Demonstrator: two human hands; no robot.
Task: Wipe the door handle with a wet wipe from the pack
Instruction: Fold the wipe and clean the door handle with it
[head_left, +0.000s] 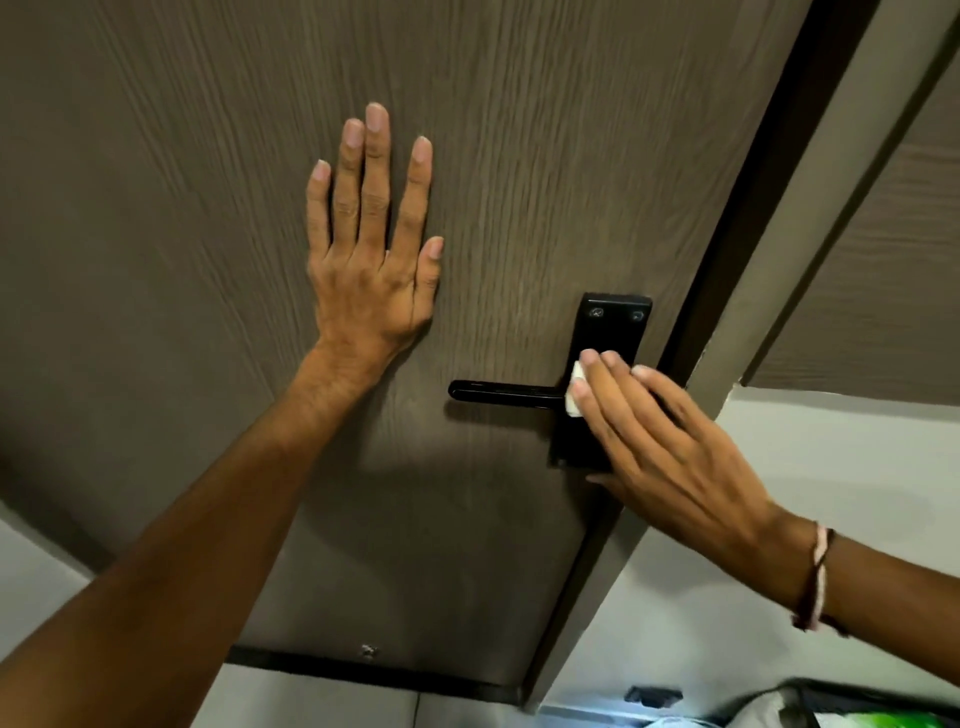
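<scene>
A black lever door handle (506, 392) juts left from a black backplate (615, 325) on a brown wood-grain door (208, 156). My right hand (670, 441) presses a white wet wipe (575, 389) against the backplate where the lever joins it; only a small folded edge of the wipe shows beside my fingers. My left hand (371, 244) lies flat on the door, fingers spread and pointing up, left of and above the handle. A green and white thing, possibly the wipes pack (878, 719), peeks in at the bottom right corner.
The dark door edge and grey frame (810, 218) run diagonally to the right of the handle. A pale wall (779, 467) lies beyond. A small screw-like fitting (368, 650) sits near the door's lower edge. My right wrist wears a braided band (818, 577).
</scene>
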